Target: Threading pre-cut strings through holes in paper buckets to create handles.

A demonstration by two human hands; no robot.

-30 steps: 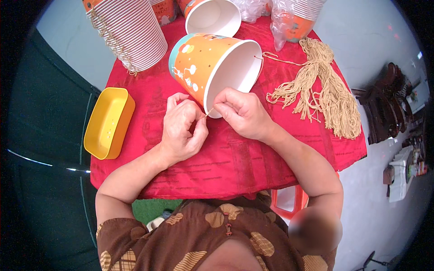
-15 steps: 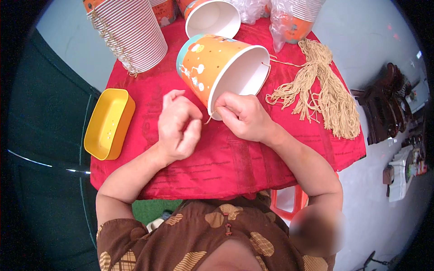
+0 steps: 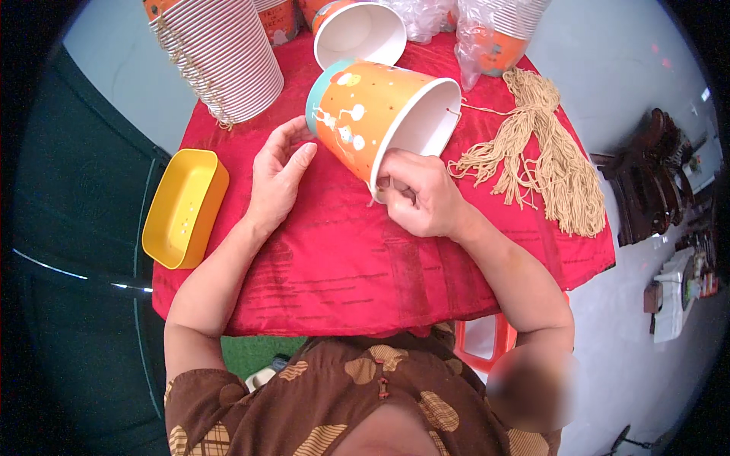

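An orange paper bucket with a teal base band and white inside lies tipped on its side, its mouth facing right and toward me. My right hand is closed in a pinch at the near rim, fingers partly inside the mouth. A short end of tan string pokes out at the rim beside those fingers; what lies between the fingertips is mostly hidden. On the left, my left hand is open, thumb apart, its fingertips reaching the bucket's teal base. More string shows at the far side of the rim.
A bundle of tan strings lies at right on the red tablecloth. At left sits a yellow tray with small bits inside. Behind are a tall stack of buckets, another tipped bucket and bagged buckets.
My left hand has uncurled and moved from near the rim up to the bucket's base. The bucket has shifted slightly right, with my right hand still at its rim.
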